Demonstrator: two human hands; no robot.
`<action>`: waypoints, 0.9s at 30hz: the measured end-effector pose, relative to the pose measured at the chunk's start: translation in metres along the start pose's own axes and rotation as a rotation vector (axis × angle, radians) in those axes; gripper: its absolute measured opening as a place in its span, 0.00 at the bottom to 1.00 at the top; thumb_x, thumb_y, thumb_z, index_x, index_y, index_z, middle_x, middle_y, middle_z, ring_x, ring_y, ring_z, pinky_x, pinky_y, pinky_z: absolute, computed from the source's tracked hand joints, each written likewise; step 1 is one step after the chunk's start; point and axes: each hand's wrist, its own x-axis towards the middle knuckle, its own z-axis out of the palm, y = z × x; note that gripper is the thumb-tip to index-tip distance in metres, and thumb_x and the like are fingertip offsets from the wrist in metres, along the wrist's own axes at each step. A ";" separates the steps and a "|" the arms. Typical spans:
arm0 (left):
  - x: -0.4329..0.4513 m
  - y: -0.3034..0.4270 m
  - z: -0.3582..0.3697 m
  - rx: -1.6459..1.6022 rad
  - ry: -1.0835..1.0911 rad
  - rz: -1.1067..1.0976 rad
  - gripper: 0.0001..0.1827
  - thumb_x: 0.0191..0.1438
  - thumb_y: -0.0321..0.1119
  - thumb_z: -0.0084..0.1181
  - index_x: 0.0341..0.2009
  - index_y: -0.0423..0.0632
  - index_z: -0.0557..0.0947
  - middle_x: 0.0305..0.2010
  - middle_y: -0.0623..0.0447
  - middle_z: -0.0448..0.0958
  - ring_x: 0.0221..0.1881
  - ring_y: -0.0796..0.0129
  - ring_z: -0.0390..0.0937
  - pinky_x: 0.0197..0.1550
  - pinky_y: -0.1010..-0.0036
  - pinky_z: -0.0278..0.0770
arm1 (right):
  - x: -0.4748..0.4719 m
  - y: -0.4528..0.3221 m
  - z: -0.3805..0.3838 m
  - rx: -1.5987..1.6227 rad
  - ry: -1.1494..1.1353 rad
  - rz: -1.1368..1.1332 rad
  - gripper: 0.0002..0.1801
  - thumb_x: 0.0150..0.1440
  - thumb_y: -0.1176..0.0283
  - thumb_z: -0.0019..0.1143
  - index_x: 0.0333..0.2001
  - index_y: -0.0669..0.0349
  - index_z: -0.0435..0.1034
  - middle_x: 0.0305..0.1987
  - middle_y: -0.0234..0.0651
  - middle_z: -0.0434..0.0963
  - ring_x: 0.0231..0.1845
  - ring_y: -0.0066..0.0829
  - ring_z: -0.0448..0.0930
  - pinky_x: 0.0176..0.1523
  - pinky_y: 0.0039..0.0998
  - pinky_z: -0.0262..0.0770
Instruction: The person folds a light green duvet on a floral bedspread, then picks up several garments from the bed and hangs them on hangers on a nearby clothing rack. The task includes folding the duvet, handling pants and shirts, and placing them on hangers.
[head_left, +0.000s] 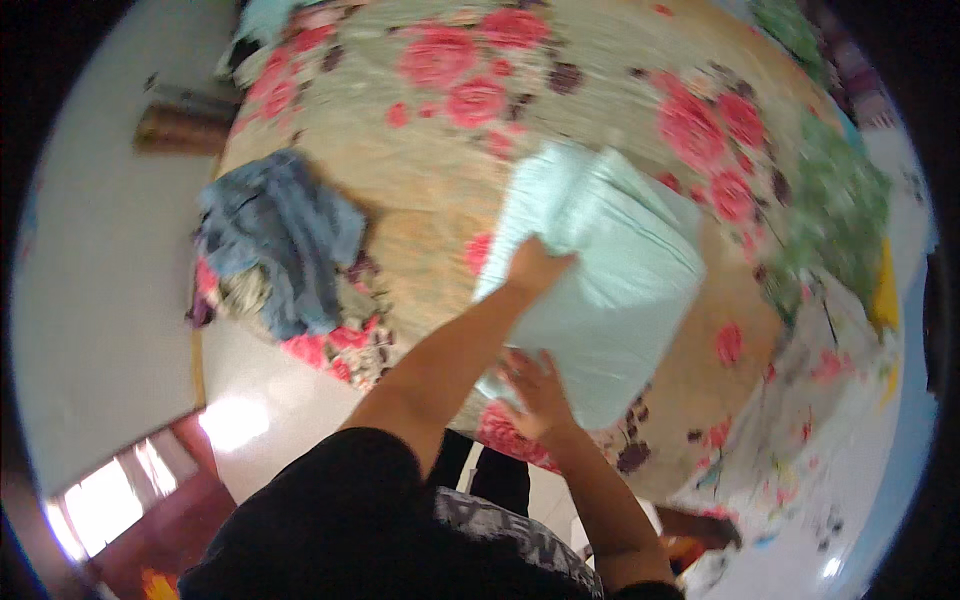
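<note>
A pale mint-green cloth (622, 300), folded into a rough rectangle with layered edges, lies on a bed with a floral sheet (420, 292). My left hand (538, 266) rests on the left-middle part of this cloth, where creases run out from the fingers. Blur hides whether those fingers pinch the fabric or only press on it. Lower down, my right hand (536, 394) has its fingers spread at the cloth's near left edge, palm down, with nothing visibly gripped.
To the left, a crumpled blue garment (281, 232) lies near the bed's edge. A green patterned cloth (836, 199) and a white floral cloth (817, 382) lie along the right side. Pale floor (285, 397) shows at lower left. A brown rolled object (184, 129) is at upper left.
</note>
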 end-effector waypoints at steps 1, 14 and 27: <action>-0.002 0.001 0.003 -0.040 0.128 0.117 0.41 0.40 0.54 0.61 0.47 0.28 0.68 0.43 0.31 0.73 0.49 0.42 0.70 0.52 0.63 0.67 | 0.003 0.008 -0.014 0.011 -0.002 0.001 0.26 0.49 0.64 0.55 0.51 0.61 0.63 0.57 0.45 0.63 0.60 0.43 0.62 0.61 0.54 0.51; 0.028 -0.116 0.015 0.171 0.592 -0.072 0.57 0.29 0.55 0.70 0.59 0.42 0.57 0.57 0.39 0.61 0.60 0.48 0.56 0.60 0.60 0.57 | 0.009 0.159 -0.032 -0.454 0.135 0.625 0.31 0.54 0.62 0.49 0.60 0.57 0.55 0.65 0.45 0.54 0.67 0.41 0.52 0.65 0.50 0.42; -0.002 -0.059 -0.036 -0.589 -0.351 -0.420 0.37 0.38 0.48 0.67 0.51 0.40 0.72 0.44 0.45 0.75 0.42 0.60 0.74 0.43 0.68 0.72 | -0.135 0.188 -0.010 1.202 0.693 1.263 0.30 0.56 0.54 0.47 0.56 0.65 0.59 0.55 0.39 0.67 0.54 0.33 0.67 0.55 0.34 0.64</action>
